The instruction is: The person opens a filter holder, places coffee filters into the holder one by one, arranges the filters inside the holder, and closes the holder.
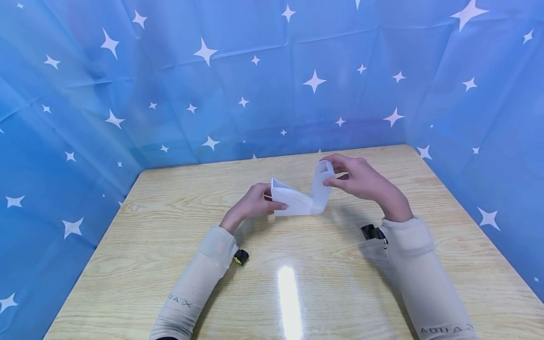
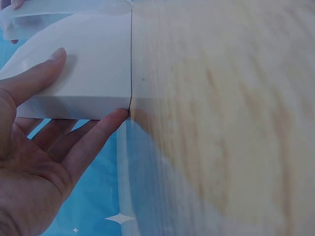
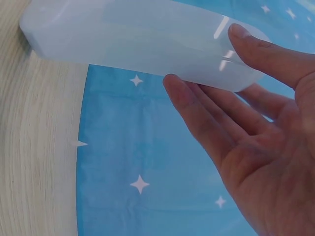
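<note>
A white plastic hinged case (image 1: 293,203) rests on its long side on the table, its translucent lid (image 1: 319,189) swung up from a hinge at the right end. My left hand (image 1: 255,202) grips the white base by its left end. In the left wrist view the thumb lies on the base's flat face (image 2: 93,64), with fingers under the end wall. My right hand (image 1: 359,178) holds the raised lid near its free end. The right wrist view shows the thumb on the lid's side (image 3: 147,44) and the fingers along its other edge.
The wooden table (image 1: 170,283) spreads all round, with a bright light reflection near its front. Behind it and at both sides hangs a blue curtain (image 1: 255,85) with white stars. Black straps (image 1: 372,232) show at both wrists.
</note>
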A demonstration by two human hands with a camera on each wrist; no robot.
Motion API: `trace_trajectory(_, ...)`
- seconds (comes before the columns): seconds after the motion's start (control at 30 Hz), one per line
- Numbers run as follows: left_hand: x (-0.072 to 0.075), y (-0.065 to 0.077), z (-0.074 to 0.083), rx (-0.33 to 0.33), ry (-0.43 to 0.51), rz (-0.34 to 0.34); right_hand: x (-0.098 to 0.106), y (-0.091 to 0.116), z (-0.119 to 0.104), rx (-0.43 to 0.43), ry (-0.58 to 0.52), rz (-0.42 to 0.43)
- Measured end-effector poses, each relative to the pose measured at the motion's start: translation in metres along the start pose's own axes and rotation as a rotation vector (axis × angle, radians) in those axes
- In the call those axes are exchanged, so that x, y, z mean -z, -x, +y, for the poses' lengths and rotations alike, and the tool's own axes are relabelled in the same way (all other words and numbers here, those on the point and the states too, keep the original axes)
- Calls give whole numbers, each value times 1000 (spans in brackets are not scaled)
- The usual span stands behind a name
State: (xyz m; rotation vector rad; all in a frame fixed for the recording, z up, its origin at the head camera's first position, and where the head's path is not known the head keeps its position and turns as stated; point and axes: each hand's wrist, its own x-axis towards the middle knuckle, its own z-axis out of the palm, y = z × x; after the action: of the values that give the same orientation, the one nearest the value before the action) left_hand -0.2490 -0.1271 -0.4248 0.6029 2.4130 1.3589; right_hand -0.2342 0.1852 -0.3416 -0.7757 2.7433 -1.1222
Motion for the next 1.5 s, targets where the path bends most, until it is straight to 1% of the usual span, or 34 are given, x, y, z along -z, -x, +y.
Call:
trace_trajectory(0.3, 0, 0, 2, -11, -13, 4, -3, -2, -2, -5, -9, 11)
trace_trajectory(0.73, 0, 0, -1, -17, -7, -3, -11, -5, -2, 2, -14, 10)
trace_trajectory(1.33, 0, -1, 0, -16, -6, -6, -15, -6, -5, 1, 4, -21)
trace_trajectory(1.5, 0, -2, -1, -14, -10, -4, -18, -9, -4, -17, -6, -27)
